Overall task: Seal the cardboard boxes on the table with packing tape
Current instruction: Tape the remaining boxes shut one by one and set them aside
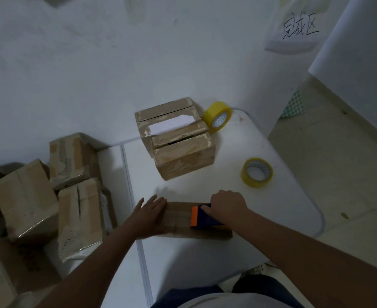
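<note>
A low cardboard box lies on the white table right in front of me. My left hand presses flat on its left end with straight fingers. My right hand grips a blue tape dispenser with an orange front edge, set on the box's top. Two more cardboard boxes stand further back: a nearer one with a slit between its flaps and a far one with a white label.
One yellow tape roll stands on edge beside the far box; another lies flat at the right. Several taped boxes are piled on the left. A wall runs behind; floor lies beyond the table's rounded right edge.
</note>
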`<state>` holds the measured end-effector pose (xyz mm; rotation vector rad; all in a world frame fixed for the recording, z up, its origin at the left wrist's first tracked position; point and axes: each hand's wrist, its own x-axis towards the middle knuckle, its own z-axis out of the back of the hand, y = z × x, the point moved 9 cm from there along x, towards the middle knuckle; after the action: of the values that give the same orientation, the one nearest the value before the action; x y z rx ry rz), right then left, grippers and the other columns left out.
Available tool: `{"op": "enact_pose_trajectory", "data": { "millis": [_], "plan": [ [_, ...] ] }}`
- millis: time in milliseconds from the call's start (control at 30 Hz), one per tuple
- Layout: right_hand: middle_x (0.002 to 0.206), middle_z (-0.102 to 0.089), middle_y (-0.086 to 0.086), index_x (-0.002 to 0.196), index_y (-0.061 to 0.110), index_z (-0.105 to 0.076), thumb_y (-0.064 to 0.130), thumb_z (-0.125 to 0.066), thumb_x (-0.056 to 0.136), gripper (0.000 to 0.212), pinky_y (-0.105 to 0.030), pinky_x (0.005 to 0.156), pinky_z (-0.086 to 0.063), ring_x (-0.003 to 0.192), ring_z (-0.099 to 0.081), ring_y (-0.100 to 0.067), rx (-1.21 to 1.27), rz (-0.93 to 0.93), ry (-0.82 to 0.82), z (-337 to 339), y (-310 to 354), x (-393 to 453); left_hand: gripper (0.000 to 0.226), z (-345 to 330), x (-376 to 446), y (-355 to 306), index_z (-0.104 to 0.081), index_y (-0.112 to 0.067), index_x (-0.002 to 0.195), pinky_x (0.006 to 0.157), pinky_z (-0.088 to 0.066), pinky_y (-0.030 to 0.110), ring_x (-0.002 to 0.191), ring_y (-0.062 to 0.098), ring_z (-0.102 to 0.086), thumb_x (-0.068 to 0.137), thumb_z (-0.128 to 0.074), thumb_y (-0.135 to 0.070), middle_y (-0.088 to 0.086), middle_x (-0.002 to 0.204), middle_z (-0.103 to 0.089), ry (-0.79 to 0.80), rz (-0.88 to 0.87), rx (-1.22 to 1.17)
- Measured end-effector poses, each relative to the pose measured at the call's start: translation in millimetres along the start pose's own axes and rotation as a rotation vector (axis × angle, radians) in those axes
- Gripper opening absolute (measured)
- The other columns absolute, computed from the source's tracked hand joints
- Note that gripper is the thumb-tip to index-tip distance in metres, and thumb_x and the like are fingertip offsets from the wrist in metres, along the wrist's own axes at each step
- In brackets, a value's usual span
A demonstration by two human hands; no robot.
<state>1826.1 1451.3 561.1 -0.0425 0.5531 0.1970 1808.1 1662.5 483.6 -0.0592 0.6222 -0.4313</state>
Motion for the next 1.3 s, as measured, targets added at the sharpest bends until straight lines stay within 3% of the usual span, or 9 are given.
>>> {"op": "enact_pose_trajectory", "data": {
  "millis": [100,167,267,333,500,667,900,1100,1300],
  "plan": [
    [0.063,-0.047,-0.001,0.060,0.016,-0.041,0.056,-0.038,0.097,0.055,-0.028,0.059,-0.041,0.053,-0.043,-0.015,-0.007,-0.005,-0.010,2,2,0,0.108,-2,7,-28,-0.009,-0.031,0.158,0.120,0.002,0.047,0.153,0.021,0.005,0.069,0.009,-0.090,-0.004,0.166,-0.003,-0.086,0.023,-0.185],
    [0.064,-0.047,-0.001,0.061,0.016,-0.041,0.056,-0.038,0.097,0.054,-0.027,0.058,-0.041,0.054,-0.044,-0.015,-0.014,-0.008,0.001,1,1,-1,0.098,-8,10,-38,-0.010,-0.034,0.157,0.119,0.000,0.049,0.153,0.025,0.001,0.076,0.022,-0.078,-0.006,0.165,-0.004,-0.190,0.060,-0.190],
    [0.065,-0.048,-0.001,0.062,0.016,-0.042,0.057,-0.037,0.097,0.054,-0.028,0.058,-0.041,0.054,-0.044,-0.015,-0.034,-0.017,0.005,0,0,0,0.062,-20,12,-38,-0.018,-0.028,0.156,0.114,-0.020,0.059,0.149,0.033,-0.020,0.102,0.000,-0.054,0.001,0.163,-0.023,-0.274,0.124,-0.070],
    [0.065,-0.047,-0.001,0.062,0.016,-0.042,0.057,-0.037,0.097,0.054,-0.027,0.056,-0.039,0.054,-0.044,-0.015,-0.035,-0.008,0.006,0,1,0,0.056,-20,11,-35,-0.020,-0.026,0.156,0.112,-0.026,0.062,0.148,0.034,-0.023,0.105,-0.013,-0.047,0.003,0.162,-0.026,-0.325,0.136,-0.024],
    [0.068,-0.048,-0.001,0.074,0.014,-0.053,0.060,-0.036,0.097,0.053,-0.029,0.059,-0.042,0.059,-0.048,-0.016,-0.014,0.019,0.030,0,-3,-1,0.060,-24,13,-31,-0.009,-0.027,0.159,0.116,-0.013,0.064,0.152,0.032,-0.008,0.103,-0.008,-0.050,0.001,0.166,-0.010,-0.341,0.131,0.022],
    [0.067,-0.046,-0.001,0.070,0.014,-0.049,0.064,-0.033,0.096,0.058,-0.028,0.054,-0.037,0.058,-0.046,-0.016,0.008,0.061,-0.002,-2,-24,-10,0.064,-31,17,-29,-0.004,-0.027,0.159,0.116,-0.006,0.066,0.152,0.032,0.004,0.101,-0.008,-0.053,0.000,0.167,-0.001,-0.310,0.115,0.041],
    [0.067,-0.041,-0.001,0.067,0.016,-0.044,0.067,-0.031,0.094,0.059,-0.029,0.053,-0.035,0.058,-0.042,-0.015,0.050,0.020,0.007,-25,-87,-21,0.062,-27,17,-29,-0.007,-0.026,0.159,0.115,-0.013,0.067,0.152,0.031,-0.003,0.102,-0.017,-0.049,0.001,0.166,-0.006,-0.350,0.132,0.030],
    [0.066,-0.041,-0.001,0.065,0.017,-0.040,0.066,-0.030,0.095,0.058,-0.030,0.057,-0.037,0.055,-0.039,-0.014,0.063,0.037,0.002,-26,-83,-18,0.064,-30,15,-24,-0.009,-0.022,0.159,0.115,-0.012,0.067,0.152,0.034,0.000,0.102,-0.012,-0.052,0.004,0.167,-0.002,-0.292,0.109,0.075],
    [0.063,-0.041,-0.001,0.065,0.014,-0.044,0.062,-0.030,0.097,0.060,-0.028,0.055,-0.037,0.056,-0.043,-0.017,0.092,0.018,-0.024,-24,-40,-10,0.066,-5,18,35,-0.018,-0.029,0.157,0.114,-0.020,0.065,0.150,0.034,-0.010,0.100,-0.009,-0.062,0.002,0.165,-0.011,-0.322,0.169,0.075]
  ]
}}
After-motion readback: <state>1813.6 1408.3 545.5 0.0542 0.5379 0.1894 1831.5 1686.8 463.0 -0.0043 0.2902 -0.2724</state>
